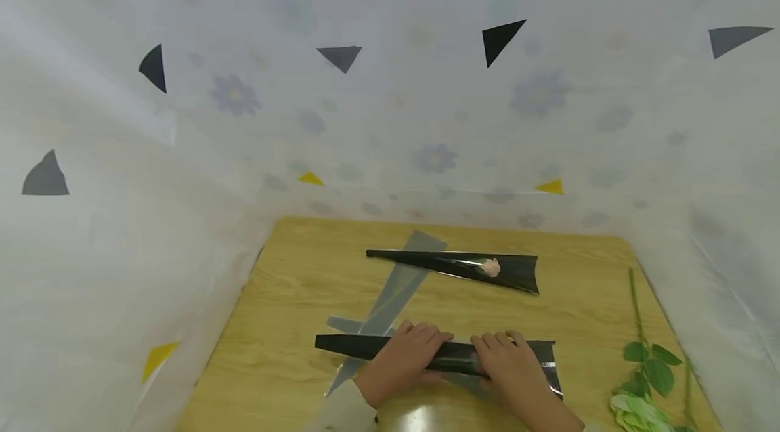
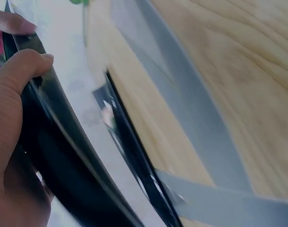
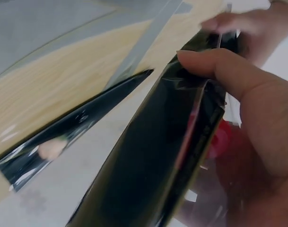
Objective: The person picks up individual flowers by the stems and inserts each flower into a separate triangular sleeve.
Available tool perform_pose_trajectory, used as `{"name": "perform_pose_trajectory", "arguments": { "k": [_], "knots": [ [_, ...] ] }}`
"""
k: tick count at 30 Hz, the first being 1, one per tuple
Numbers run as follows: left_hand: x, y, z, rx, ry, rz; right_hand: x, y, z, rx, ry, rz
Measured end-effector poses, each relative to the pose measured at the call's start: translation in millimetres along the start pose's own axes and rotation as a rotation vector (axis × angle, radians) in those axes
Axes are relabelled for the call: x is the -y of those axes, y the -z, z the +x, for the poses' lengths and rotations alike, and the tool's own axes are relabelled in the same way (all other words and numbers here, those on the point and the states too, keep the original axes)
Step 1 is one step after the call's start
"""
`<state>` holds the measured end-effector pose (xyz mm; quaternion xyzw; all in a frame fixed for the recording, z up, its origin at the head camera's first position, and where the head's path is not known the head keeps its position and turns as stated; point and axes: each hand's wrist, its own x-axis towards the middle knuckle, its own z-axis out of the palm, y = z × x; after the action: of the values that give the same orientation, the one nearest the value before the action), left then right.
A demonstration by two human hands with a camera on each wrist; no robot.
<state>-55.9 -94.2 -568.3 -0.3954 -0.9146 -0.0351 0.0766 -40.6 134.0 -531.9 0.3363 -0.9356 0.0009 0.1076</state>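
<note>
Both hands grip a long black wrapping sleeve (image 1: pixel 453 357) near the table's front. The left hand (image 1: pixel 405 357) curls round its middle; in the left wrist view the thumb of this hand (image 2: pixel 9 109) lies on the black film (image 2: pixel 73 156). Farther right along the sleeve is the right hand (image 1: pixel 512 368); in the right wrist view that hand (image 3: pixel 262 104) has its thumb pressed on the film (image 3: pixel 144 142). Something red (image 3: pixel 220 139) shows beside the sleeve, partly hidden by film and fingers.
Behind the hands lies another black sleeve (image 1: pixel 451 264) holding a pale pink flower (image 1: pixel 490 267). Translucent grey strips (image 1: pixel 396 290) cross the wooden table (image 1: pixel 292 283). At the right edge lies a green-white flower (image 1: pixel 640 412) with leaves (image 1: pixel 658 376). Pale sheeting surrounds the table.
</note>
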Motion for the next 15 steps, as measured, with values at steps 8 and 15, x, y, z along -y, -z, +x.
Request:
{"name": "perform_pose_trajectory", "arguments": {
  "k": [8, 15],
  "knots": [
    [38.7, -5.2, -36.0, 0.02, 0.09, -0.05, -34, -1, -13.8, -0.052, -0.021, 0.01],
    [67.6, -12.4, -63.6, -0.035, 0.123, -0.102, -56, 0, -27.8, 0.032, -0.06, 0.009]
  ]
}}
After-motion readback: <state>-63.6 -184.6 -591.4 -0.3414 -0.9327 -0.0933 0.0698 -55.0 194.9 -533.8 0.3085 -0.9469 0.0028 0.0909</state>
